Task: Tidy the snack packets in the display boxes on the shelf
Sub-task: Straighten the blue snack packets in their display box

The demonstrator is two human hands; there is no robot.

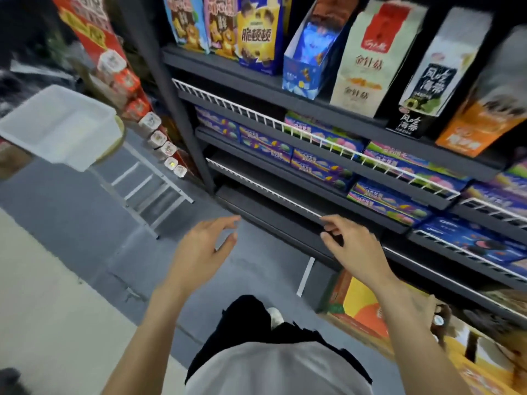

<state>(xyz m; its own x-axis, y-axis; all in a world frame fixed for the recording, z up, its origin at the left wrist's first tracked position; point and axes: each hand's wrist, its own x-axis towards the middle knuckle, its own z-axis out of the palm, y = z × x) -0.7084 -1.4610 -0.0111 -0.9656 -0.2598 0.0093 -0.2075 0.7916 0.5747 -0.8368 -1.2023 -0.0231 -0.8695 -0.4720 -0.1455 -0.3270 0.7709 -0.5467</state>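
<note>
1. We saw the display boxes (356, 61) standing upright in a row on the top tier of the dark shelf (256, 78); the blue box (306, 61) near the middle was open-fronted with snack packets (316, 42) inside, though blur kept us from telling how they lay.
2. Below them, flat purple cartons (322, 166) lay stacked behind a white wire rail (285, 126), and dark blue biscuit cartons (470, 240) filled a lower tier to the right.
3. Our left hand (199, 249) hung over the grey floor (85, 218) with fingers straight and spread, holding nothing.
4. Our right hand (353, 246) was in front of a low, bare tier, fingers loosely curled and holding nothing; whether the fingertips touched its rail we could not tell.
5. Off to the left, a white plastic tub (57, 124) sat on a small white-framed stand (148, 192), beside a red rack of cup snacks (128, 89).
</note>
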